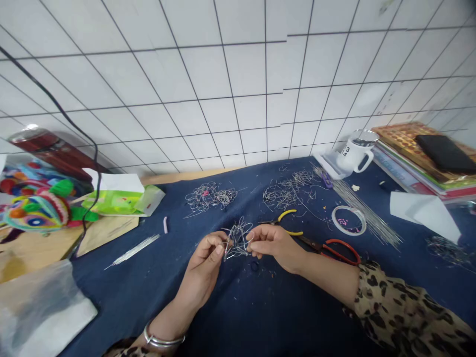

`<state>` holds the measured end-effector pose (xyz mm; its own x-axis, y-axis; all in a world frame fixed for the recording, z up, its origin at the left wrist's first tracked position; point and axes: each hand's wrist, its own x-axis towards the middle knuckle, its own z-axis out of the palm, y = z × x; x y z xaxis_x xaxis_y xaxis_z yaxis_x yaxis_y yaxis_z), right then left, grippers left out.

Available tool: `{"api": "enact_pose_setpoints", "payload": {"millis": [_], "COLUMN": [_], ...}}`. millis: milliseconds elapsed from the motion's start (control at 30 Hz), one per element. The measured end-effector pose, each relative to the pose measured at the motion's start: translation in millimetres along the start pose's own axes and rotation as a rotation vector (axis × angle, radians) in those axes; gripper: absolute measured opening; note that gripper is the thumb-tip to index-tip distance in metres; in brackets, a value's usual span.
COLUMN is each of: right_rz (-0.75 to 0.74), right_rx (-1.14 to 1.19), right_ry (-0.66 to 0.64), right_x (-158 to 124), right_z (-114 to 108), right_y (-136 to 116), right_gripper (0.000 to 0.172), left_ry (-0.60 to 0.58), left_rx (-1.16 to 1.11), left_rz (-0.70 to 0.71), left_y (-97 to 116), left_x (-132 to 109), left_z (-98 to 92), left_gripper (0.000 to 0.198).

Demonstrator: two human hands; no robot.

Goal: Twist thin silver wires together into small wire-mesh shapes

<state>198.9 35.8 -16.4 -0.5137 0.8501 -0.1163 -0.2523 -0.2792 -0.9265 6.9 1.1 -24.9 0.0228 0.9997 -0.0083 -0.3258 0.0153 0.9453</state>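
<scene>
Pinching a wire tangle [238, 240] from both sides, my 2 hands are meeting over the middle of the blue-covered table [241, 312]. I am watching the left hand [206, 260] pressing thumb and forefinger together on the tangle's left end, while the right hand [275, 244] is gripping the right end with its fingertips (the other fingers are curling inward). Yellow-handled pliers [288, 223] are lying just beyond the right hand, a red-handled tool [340, 250] beside its wrist. 2 wire piles [210, 196] are sitting toward the far edge, and a white mug [355, 148] is standing near the far right corner.
</scene>
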Motion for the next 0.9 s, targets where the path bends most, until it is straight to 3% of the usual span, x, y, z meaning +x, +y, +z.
{"api": "enact_pose_setpoints", "payload": {"millis": [300, 533, 900], "right_rz": [-0.104, -0.126, -0.181], "right_rx": [0.041, -0.049, -0.156], "right_ry": [0.042, 0.176, 0.234], "right_x": [0, 0, 2], "right_z": [0, 2, -2], "right_y": [3, 2, 4], "right_gripper": [0.018, 0.007, 0.007], "left_ry": [-0.004, 0.044, 0.069], "left_rx": [0.017, 0.108, 0.276], "left_rz": [0.045, 0.116, 0.201], "left_y": [-3, -3, -4], "left_x": [2, 2, 2], "left_z": [-5.5, -7.8, -11.2], "left_gripper": [0.005, 0.006, 0.007]}}
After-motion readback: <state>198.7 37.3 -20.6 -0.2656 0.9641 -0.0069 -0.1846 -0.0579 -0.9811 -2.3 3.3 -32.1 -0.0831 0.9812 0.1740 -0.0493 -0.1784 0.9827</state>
